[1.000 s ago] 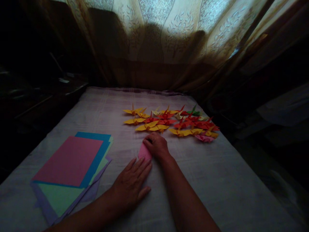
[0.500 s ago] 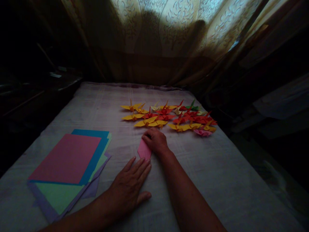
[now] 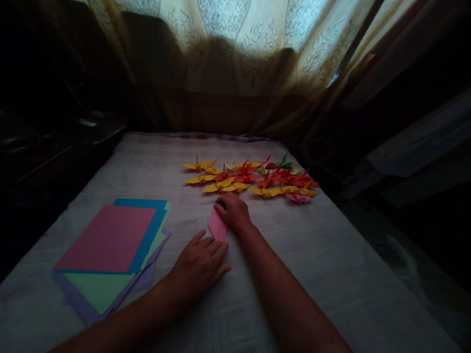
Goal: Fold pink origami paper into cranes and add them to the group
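Note:
A small folded piece of pink origami paper (image 3: 218, 226) lies on the cloth, a narrow diamond in outline. My right hand (image 3: 233, 211) is curled over its far end, with thumb and fingers closed on it. My left hand (image 3: 201, 260) rests at the near tip, its fingers slightly bent and apart, the fingertips touching the paper. Part of the paper's far end is hidden under the right hand. Just beyond the hands stand several folded paper cranes in yellow, red, green, cream and pink, among them a yellow crane (image 3: 219, 186) and a pink crane (image 3: 299, 198).
To the left lies a stack of square paper, with a pink sheet (image 3: 106, 239) on top of blue (image 3: 142, 245), light green (image 3: 101, 289) and purple sheets. A pale checked cloth (image 3: 154, 157) covers the table. Behind it hangs a patterned curtain (image 3: 253, 49).
The pink paper now shows a narrower diamond. My left hand's fingers have bent and its thumb has come nearer the fingers. The right hand keeps its hold; the camera view has shifted slightly.

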`<state>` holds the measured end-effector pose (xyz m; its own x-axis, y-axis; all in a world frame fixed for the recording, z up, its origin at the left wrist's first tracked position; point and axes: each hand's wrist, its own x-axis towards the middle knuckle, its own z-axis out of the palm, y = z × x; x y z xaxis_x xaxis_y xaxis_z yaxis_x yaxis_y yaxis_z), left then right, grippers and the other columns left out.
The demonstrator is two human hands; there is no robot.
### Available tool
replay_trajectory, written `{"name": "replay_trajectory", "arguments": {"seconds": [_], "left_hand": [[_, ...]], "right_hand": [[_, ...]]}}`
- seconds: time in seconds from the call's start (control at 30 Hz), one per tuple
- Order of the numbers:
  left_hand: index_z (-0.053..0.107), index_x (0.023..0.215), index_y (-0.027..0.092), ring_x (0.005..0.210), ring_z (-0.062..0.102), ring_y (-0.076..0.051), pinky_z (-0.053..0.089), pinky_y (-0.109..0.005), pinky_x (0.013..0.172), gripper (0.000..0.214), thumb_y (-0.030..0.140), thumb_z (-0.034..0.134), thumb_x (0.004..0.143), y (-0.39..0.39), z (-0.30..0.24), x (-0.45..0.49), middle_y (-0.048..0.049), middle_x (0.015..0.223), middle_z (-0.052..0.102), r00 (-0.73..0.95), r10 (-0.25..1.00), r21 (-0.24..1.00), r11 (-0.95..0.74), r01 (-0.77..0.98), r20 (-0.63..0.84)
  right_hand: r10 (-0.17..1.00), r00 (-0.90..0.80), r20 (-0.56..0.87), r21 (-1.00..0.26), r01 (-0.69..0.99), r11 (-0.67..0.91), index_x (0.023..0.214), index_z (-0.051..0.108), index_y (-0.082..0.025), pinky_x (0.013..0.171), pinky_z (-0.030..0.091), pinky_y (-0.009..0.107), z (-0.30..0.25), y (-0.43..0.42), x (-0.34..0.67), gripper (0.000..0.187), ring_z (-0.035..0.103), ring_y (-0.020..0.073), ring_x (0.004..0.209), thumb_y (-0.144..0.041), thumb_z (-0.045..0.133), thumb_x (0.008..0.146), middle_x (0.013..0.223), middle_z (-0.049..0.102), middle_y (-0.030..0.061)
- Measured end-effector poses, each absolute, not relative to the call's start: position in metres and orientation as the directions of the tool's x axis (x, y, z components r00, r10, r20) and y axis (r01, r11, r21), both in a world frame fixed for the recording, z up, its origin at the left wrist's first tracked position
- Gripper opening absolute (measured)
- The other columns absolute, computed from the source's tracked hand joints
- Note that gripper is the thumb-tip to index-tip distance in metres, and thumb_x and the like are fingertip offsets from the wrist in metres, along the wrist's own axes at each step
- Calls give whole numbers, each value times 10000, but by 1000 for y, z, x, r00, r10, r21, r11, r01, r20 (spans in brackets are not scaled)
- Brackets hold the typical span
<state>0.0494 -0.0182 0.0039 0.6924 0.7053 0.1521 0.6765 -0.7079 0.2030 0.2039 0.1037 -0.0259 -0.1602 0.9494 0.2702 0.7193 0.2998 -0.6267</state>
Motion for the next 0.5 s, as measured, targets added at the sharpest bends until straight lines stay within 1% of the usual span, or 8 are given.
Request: {"name": "replay_trajectory", "arguments": {"seconds": [0.1, 0.17, 0.33, 0.37, 0.4, 0.43, 0.5], "left_hand": [[601, 1210, 178, 1072, 600, -261, 354, -496, 1098, 350, 400, 489, 964, -17, -1, 51, -97, 1106, 673, 685, 707, 189, -707, 681, 174], [605, 1206, 182, 1111, 588, -258, 337, -488, 1117, 343, 394, 488, 963, -18, -8, 50, -101, 1136, 660, 682, 705, 184, -709, 681, 194], [568, 1301, 190, 1240, 548, -258, 323, -470, 1131, 410, 415, 420, 991, -16, -20, 41, -116, 1347, 597, 714, 664, 148, -746, 649, 220], [568, 1306, 188, 1244, 550, -260, 322, -474, 1131, 418, 419, 417, 992, -15, -20, 38, -117, 1357, 593, 721, 658, 140, -752, 644, 217], [573, 1304, 187, 1239, 557, -258, 323, -473, 1130, 416, 417, 421, 992, -14, -19, 35, -115, 1352, 599, 726, 655, 136, -755, 642, 208], [583, 1292, 187, 1233, 563, -256, 325, -473, 1130, 406, 410, 431, 989, -13, -17, 32, -111, 1340, 611, 731, 653, 137, -757, 639, 198], [613, 1249, 192, 1219, 575, -247, 323, -470, 1132, 367, 388, 455, 982, -10, -12, 24, -101, 1306, 637, 739, 648, 149, -762, 631, 182]], "right_hand": [[943, -101, 316, -690, 658, 301, 873, 694, -211, 854, 460, 282, -30, 107, 209, 156, 603, 167, 895, -236, 540, 866, 927, 680, 43], [939, -65, 338, -713, 634, 301, 901, 689, -204, 829, 483, 279, -31, 104, 216, 204, 619, 164, 868, -247, 490, 884, 913, 687, 46], [918, -36, 395, -730, 595, 337, 971, 688, -201, 816, 514, 293, -31, 67, 239, 256, 644, 176, 888, -275, 455, 896, 940, 696, 62], [910, -56, 410, -721, 591, 362, 996, 690, -206, 826, 516, 299, -30, 56, 244, 254, 646, 178, 907, -275, 467, 896, 973, 698, 66], [885, -124, 448, -681, 595, 428, 1023, 694, -206, 867, 508, 318, -30, 45, 248, 260, 643, 186, 947, -262, 474, 896, 1001, 700, 78], [857, -198, 476, -622, 612, 488, 1051, 696, -211, 917, 490, 344, -28, 35, 251, 268, 631, 198, 1002, -247, 481, 895, 1044, 702, 86], [820, -303, 485, -508, 666, 547, 1104, 692, -231, 966, 465, 391, -26, 19, 256, 288, 604, 220, 1081, -229, 484, 905, 1132, 695, 88]]}}
